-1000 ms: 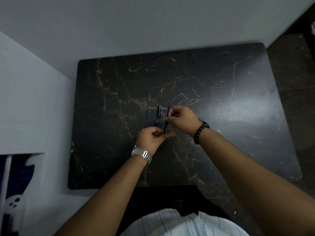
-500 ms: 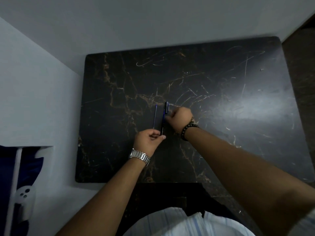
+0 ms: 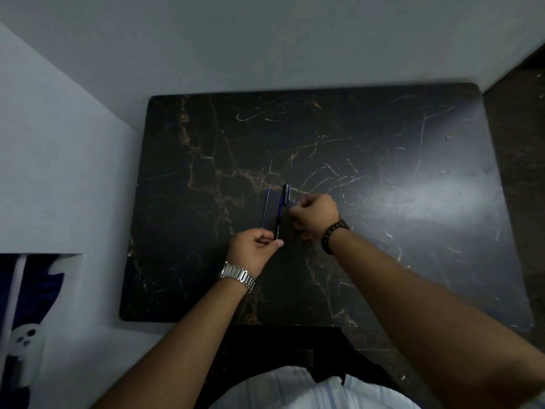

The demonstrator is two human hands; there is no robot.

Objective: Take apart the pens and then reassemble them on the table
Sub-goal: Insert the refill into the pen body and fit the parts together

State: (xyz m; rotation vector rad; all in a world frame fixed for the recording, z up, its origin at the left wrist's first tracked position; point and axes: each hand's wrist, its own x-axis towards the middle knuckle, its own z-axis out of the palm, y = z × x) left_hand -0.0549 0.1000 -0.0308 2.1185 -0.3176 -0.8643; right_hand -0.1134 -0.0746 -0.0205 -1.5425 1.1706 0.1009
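Note:
My left hand (image 3: 256, 246), with a metal watch at the wrist, pinches the near end of a dark pen barrel (image 3: 278, 222) that points away from me over the black marble table (image 3: 383, 231). A thin blue refill (image 3: 265, 207) lies on the table just left of the barrel. A black pen cap (image 3: 285, 194) lies just beyond the barrel's far end. My right hand (image 3: 314, 215), with a bead bracelet, is closed on a small blue pen part (image 3: 294, 202) beside the cap; what kind of part it is cannot be made out.
The table stands in a corner of grey-white walls at the back and left. Dark floor shows at the right. A white and blue object sits low at the far left. My striped shirt fills the bottom edge.
The camera view has shifted. My right hand has drawn back toward the cap, and the long refill it held over the barrel a second ago is no longer seen in it. My left hand keeps the barrel.

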